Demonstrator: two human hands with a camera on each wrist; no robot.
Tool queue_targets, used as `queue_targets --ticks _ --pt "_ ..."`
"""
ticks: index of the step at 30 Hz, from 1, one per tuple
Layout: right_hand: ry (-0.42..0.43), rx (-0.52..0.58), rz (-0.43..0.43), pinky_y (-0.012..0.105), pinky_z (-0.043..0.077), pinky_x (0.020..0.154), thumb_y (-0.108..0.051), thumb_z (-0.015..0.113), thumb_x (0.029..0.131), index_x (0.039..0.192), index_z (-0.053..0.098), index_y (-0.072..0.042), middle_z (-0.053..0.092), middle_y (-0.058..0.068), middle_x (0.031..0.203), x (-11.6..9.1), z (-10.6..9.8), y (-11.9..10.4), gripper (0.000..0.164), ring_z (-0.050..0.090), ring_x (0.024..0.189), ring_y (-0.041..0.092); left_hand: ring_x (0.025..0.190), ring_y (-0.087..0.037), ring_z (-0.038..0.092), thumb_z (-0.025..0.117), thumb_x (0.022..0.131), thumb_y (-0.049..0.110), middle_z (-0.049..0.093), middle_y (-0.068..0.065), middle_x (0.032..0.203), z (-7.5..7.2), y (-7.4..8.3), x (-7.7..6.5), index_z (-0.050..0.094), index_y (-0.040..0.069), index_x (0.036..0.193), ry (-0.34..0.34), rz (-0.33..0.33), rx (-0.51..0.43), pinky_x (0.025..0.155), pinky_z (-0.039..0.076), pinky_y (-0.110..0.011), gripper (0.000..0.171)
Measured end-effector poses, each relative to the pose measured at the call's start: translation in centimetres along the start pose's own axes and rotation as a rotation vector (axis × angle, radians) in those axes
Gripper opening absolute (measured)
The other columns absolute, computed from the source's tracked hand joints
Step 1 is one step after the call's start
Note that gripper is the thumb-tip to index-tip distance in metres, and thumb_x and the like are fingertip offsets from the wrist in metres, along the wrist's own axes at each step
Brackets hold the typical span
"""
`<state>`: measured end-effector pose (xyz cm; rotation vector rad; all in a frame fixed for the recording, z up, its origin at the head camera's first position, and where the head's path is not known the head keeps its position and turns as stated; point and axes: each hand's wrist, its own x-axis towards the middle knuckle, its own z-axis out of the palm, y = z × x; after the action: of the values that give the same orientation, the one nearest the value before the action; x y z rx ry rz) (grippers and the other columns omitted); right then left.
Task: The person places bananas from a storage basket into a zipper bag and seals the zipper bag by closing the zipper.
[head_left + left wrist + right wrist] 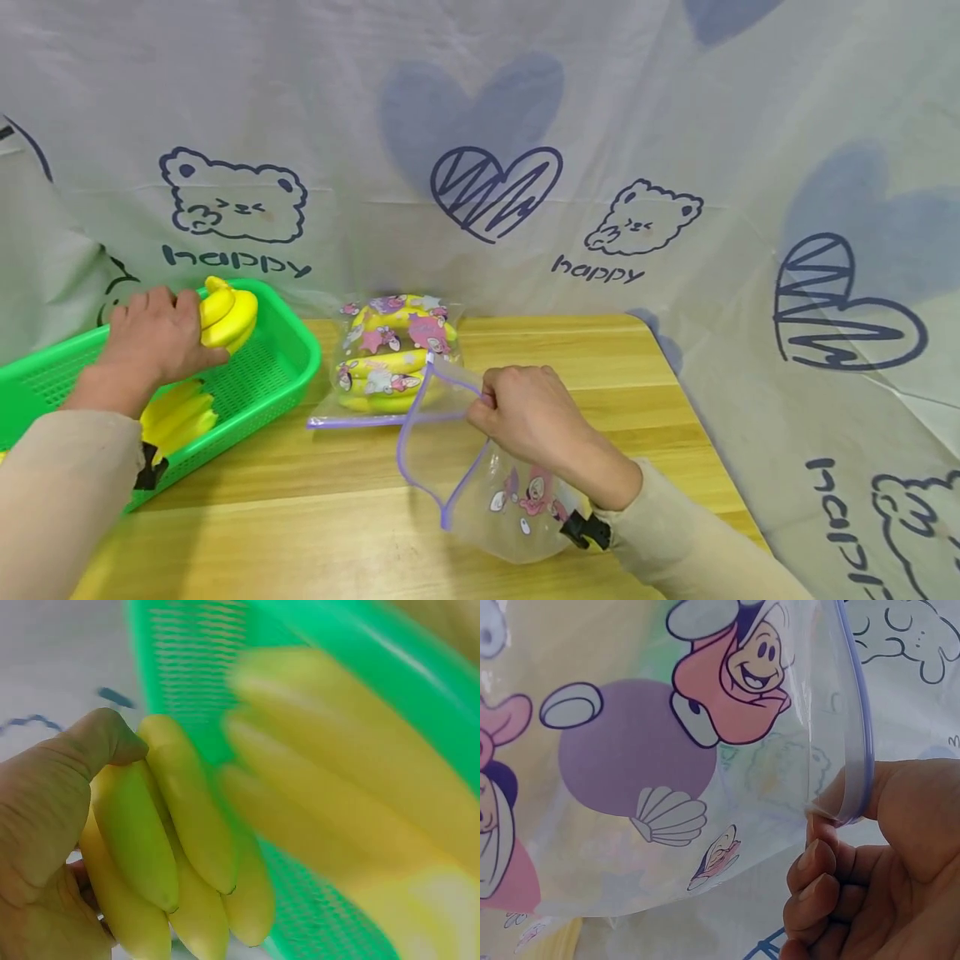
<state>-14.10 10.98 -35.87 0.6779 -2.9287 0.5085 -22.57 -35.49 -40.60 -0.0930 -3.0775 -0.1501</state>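
My left hand (153, 337) grips a bunch of yellow bananas (228, 317) above the green basket (300, 333); the left wrist view shows thumb and fingers around the bunch (169, 847). Another bunch of bananas (180, 415) lies in the basket beneath my wrist. With my right hand (536, 412) I pinch the rim of a clear zip bag (517, 517), printed with pink cartoon figures and edged in purple. Its mouth gapes toward the left. The right wrist view shows the bag's edge (861, 750) between thumb and fingers.
Behind the held bag, a second zip bag (390, 358) with yellow bananas inside lies on the wooden table (300, 542). A pale curtain (510, 108) printed with hearts and bears hangs behind the table and along its right side.
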Motion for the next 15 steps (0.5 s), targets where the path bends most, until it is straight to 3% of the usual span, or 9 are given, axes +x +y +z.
queue_targets --ticks 6,11,15 --pt "0.003 0.001 0.01 0.03 0.037 0.06 -0.014 0.061 0.082 0.057 0.041 -0.022 0.034 -0.011 0.052 0.1 0.0 -0.1 0.033 0.033 0.05 0.007 0.095 -0.05 0.038 0.077 0.087 0.047 0.046 -0.032 0.105 -2.7 3.4 -1.7 0.044 -0.013 0.129 0.085 0.034 -0.069 0.078 0.035 -0.06 0.081" --pt "0.026 0.062 0.04 0.028 0.035 0.052 -0.014 0.06 0.084 0.061 0.048 -0.019 0.043 -0.008 0.054 0.1 0.0 -0.3 0.026 0.039 0.049 0.009 0.103 -0.053 0.039 0.074 0.091 0.051 0.047 -0.036 0.117 -5.2 6.6 -3.8 0.042 -0.017 0.138 0.054 0.075 -0.137 0.082 0.038 -0.06 0.088" --pt "0.049 0.079 0.046 0.028 0.034 0.049 -0.013 0.059 0.082 0.061 0.049 -0.019 0.044 -0.008 0.054 0.1 0.1 -0.3 0.024 0.04 0.048 0.01 0.102 -0.047 0.042 0.073 0.091 0.057 0.048 -0.031 0.119 -6.9 9.1 -5.7 0.042 -0.014 0.141 0.018 0.087 -0.175 0.075 0.041 -0.051 0.091"
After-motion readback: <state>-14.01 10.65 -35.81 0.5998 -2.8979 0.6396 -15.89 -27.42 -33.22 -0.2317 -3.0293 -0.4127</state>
